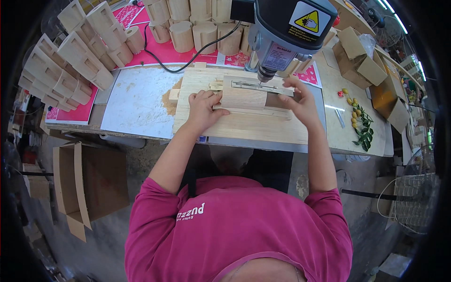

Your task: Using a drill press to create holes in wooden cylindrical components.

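A pale wooden block with a rounded front [244, 98] lies on a flat wooden board [225, 124] beneath the chuck of a drill press [266, 73]. Along its top runs a thin slotted strip [253, 86]. My left hand [203, 110] is closed on the block's left end, its thumb stretched along the near side. At the other end, my right hand [300, 101] has its thumb and bent forefinger either side of the strip's right tip. The drill bit points down just above the strip. Brown shade or a darker piece shows beside my right thumb.
Stacked grooved wooden blocks [70, 70] stand at the left, with more [204, 37] at the back. A black cable [190, 63] crosses the table. Sawdust [171, 101] lies left of the board. At right are yellow fruits with leaves [359, 120] and open cartons [359, 61].
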### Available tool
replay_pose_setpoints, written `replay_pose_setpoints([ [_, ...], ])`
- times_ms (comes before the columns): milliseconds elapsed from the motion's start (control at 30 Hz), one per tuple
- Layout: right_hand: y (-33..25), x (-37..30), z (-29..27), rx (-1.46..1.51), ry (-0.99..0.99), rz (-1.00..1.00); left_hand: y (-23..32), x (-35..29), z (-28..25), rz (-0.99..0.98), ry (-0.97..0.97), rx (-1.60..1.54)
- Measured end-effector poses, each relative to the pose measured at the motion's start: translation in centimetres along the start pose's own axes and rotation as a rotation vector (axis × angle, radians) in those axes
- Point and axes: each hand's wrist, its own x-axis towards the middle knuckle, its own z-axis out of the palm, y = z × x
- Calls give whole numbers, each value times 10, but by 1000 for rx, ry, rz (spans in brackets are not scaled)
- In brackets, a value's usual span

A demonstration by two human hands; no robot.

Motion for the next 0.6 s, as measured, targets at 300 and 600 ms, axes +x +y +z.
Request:
replay_pose_setpoints([
  [300, -99, 103, -94, 207, 458, -265, -4, -1, -2, 55, -7, 25],
  [600, -140, 116, -71, -421, 391, -175, -6, -1, 0, 45, -17, 11],
])
